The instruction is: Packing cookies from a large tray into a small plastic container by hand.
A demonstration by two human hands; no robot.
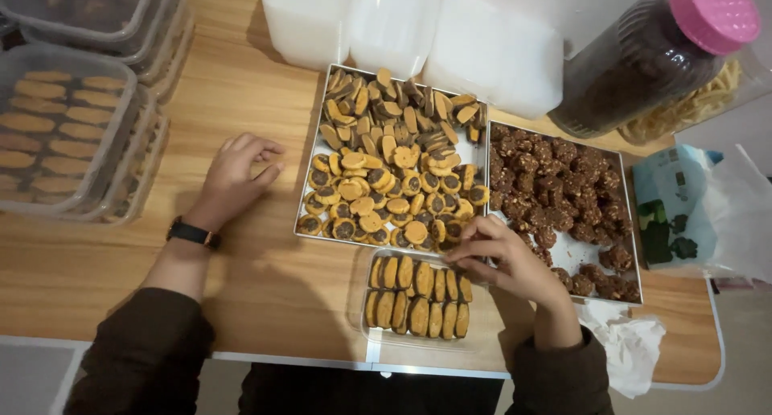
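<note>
Centrally, the right hand [503, 258] is pinched together over a clear tub [418, 298] of upright cookies; the left hand [237, 174] rests loosely curled, empty, at mid-left, steadying nothing.

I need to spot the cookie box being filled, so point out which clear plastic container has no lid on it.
The small clear container at the near table edge, under the right hand: open, cookies standing in rows. The stacked containers at left are lidded.

Matt wooden table [241, 101], shiny metal tray [315, 154], clear glossy plastic container [371, 328], crumpled white paper tissue [631, 347]
</note>
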